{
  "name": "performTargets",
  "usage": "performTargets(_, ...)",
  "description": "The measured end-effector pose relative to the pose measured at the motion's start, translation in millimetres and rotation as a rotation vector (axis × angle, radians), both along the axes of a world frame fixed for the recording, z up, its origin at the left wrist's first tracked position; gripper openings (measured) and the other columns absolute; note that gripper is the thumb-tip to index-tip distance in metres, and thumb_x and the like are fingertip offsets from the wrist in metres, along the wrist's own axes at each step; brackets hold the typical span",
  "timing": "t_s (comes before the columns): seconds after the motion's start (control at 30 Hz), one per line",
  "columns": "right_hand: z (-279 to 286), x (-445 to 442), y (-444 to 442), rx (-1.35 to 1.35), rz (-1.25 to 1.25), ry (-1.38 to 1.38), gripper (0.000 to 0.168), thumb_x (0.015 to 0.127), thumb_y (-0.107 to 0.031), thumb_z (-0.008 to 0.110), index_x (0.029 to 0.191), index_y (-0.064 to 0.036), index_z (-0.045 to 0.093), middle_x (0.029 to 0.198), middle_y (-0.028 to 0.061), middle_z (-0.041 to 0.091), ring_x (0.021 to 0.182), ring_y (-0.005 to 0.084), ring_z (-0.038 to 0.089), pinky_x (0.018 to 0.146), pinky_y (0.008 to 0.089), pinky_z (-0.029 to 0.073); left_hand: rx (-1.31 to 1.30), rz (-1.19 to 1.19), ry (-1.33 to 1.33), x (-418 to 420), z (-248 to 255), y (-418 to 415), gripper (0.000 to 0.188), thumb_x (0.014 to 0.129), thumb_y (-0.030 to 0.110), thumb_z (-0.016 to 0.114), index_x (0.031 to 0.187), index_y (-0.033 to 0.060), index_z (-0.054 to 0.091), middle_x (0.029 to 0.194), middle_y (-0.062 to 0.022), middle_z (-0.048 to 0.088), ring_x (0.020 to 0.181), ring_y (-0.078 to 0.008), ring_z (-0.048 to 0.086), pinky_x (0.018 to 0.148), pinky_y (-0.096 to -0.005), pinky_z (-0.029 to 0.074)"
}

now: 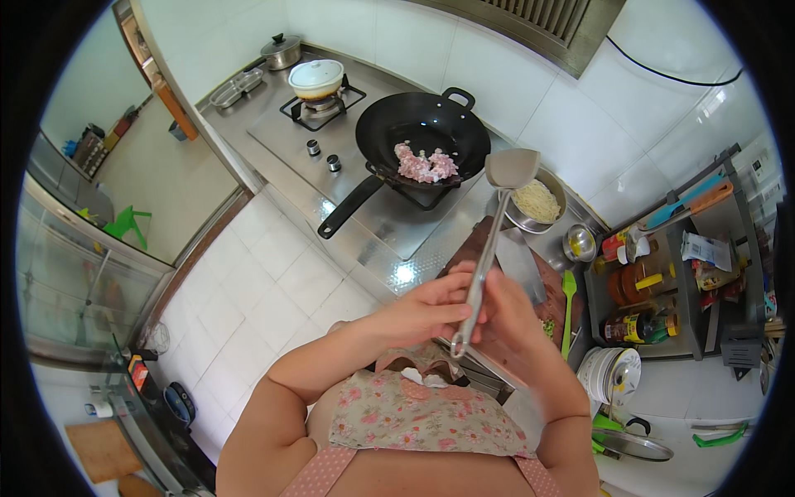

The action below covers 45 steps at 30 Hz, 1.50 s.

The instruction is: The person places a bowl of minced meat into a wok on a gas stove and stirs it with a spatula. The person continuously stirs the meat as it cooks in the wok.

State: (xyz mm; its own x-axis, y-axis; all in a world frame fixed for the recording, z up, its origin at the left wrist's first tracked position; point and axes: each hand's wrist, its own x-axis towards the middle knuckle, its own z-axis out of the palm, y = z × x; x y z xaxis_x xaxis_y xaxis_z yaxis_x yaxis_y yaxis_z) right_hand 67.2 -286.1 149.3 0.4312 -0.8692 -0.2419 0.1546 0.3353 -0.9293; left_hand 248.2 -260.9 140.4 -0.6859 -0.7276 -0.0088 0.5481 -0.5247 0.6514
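A metal wok spatula (490, 248) is held upright before my chest, its broad blade pointing away from me. My left hand (438, 307) grips its handle with the thumb across it. Close against the same handle is my right hand (503, 304), slightly blurred; whether its fingers close on it I cannot tell. Beyond the hands, pale pink chopped meat (425, 164) lies in a black wok (385, 121) on the stove. Beneath the spatula and my right hand are a dark cutting board (559, 292) and a cleaver blade (520, 264).
A lidded white pot (317, 77) stands on the back-left burner. Shredded pale food fills a metal bowl (537, 202) right of the wok. A small metal bowl (579, 242), green brush (568, 304), bottle rack (683, 273) and stacked plates (599, 376) are at the right.
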Motion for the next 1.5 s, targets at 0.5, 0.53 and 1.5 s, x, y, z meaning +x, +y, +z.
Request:
performTargets(0.5, 42, -52, -129, -1.032, 0.217, 1.213, 0.028, 0.078, -0.012, 0.064, 0.102, 0.001, 0.06, 0.077, 0.0197, 0.063, 0.072, 0.0339, 0.06, 0.065, 0.0383, 0.047, -0.722, 1.113, -1.731, 121, -55, -28, 0.055, 0.083, 0.022, 0.065, 0.13, 0.0023, 0.042, 0.117, -0.0176, 0.054, 0.111, -0.0323, 0.05, 0.095, -0.0404, 0.041)
performTargets(0.53, 60, -41, -134, -0.929, 0.317, 1.312, 0.03, 0.076, -0.011, 0.064, 0.104, 0.0, 0.06, 0.08, 0.0211, 0.063, 0.077, 0.0366, 0.059, 0.07, 0.0389, 0.047, -0.644, 1.089, -1.785, 126, -65, -29, 0.059, 0.083, 0.023, 0.065, 0.132, 0.0022, 0.04, 0.117, -0.0191, 0.052, 0.113, -0.0341, 0.048, 0.096, -0.0412, 0.039)
performTargets(1.5, 97, 24, -103, -0.844, 0.36, 1.73, 0.026, 0.074, -0.019, 0.064, 0.098, -0.008, 0.067, 0.082, 0.0216, 0.063, 0.081, 0.0378, 0.061, 0.074, 0.0428, 0.048, -0.276, 0.981, -1.373, 161, -70, 43, 0.055, 0.085, 0.019, 0.063, 0.133, 0.0022, 0.042, 0.118, -0.0131, 0.057, 0.104, -0.0217, 0.057, 0.084, -0.0325, 0.049)
